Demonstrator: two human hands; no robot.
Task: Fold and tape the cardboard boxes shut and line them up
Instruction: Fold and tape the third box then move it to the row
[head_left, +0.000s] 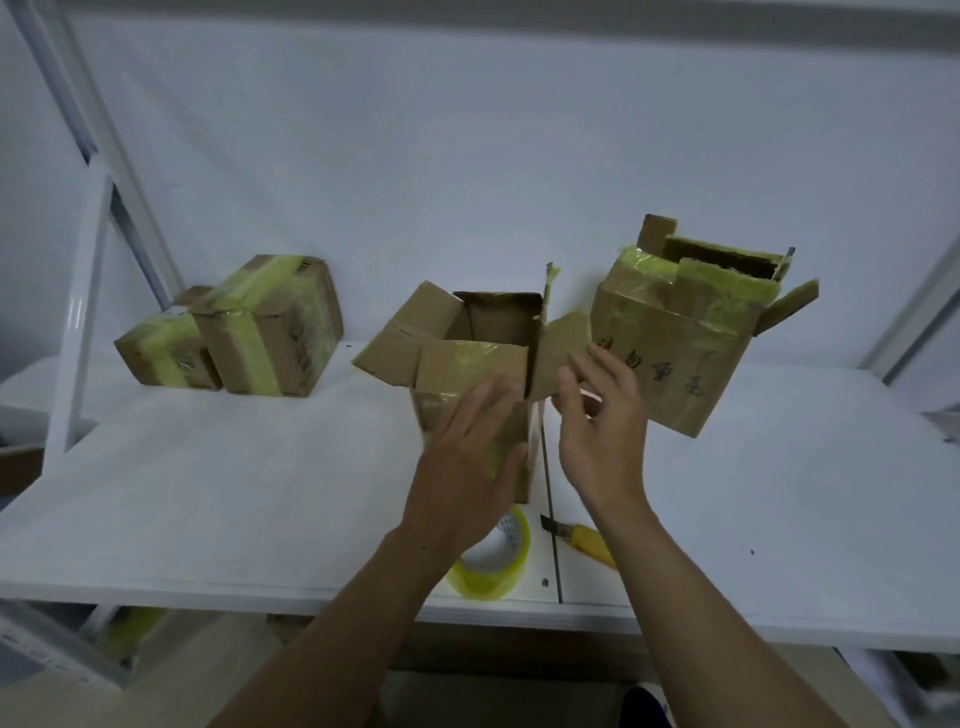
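Observation:
An open cardboard box (470, 358) stands in the middle of the white table (208, 493), its top flaps spread outward. My left hand (470, 457) lies flat against the box's near side, fingers straight. My right hand (597, 415) is at the box's right flap, fingers loosely bent and touching the flap's lower edge. A larger open box (680, 353) with handwritten characters and yellowish tape stands to the right. Two taped boxes (270, 332) (166, 353) sit side by side at the left. A roll of clear yellowish tape (493, 561) lies near the table's front edge under my left wrist.
A yellow-handled utility knife (582, 540) lies right of the tape roll, partly hidden by my right forearm. A white metal frame (83, 291) rises at the left, and a white wall runs behind the table. More items lie under the table at lower left.

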